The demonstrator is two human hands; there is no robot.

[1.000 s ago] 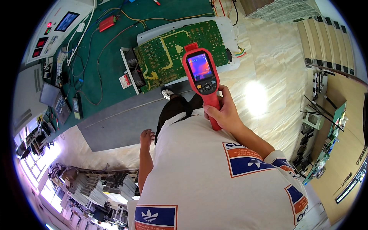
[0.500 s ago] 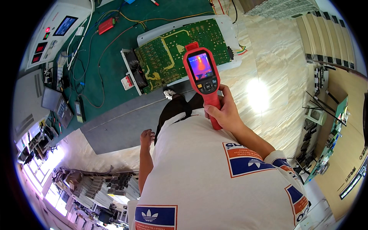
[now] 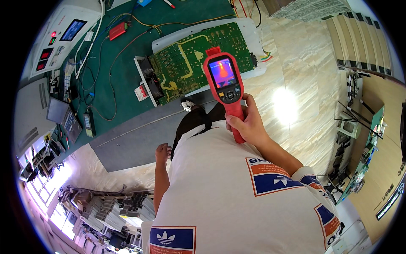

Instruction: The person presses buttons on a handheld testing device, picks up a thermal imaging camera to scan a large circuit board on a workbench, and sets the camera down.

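My right hand [image 3: 249,123] is wrapped round the grip of a red and black handheld thermal camera [image 3: 229,97]. Its lit screen shows a yellow-orange patch on purple and blue. Beyond it lies a large green circuit board [image 3: 190,63], bare solder side up, partly hidden by the camera. Two dark fans [image 3: 150,78] in a metal end plate sit at the board's left end. My left hand [image 3: 163,153] hangs beside my hip with loosely bent fingers slightly apart, and nothing shows in it.
A green-topped bench [image 3: 122,91] carries a red module [image 3: 118,31], loose wires, a laptop [image 3: 67,116] and a handheld meter [image 3: 89,123]. A white instrument with displays [image 3: 63,36] stands at the far left. Shelves and racks line the right side.
The hot patch on the thermal camera's screen has changed shape and colour slightly. The camera and both hands have hardly moved.
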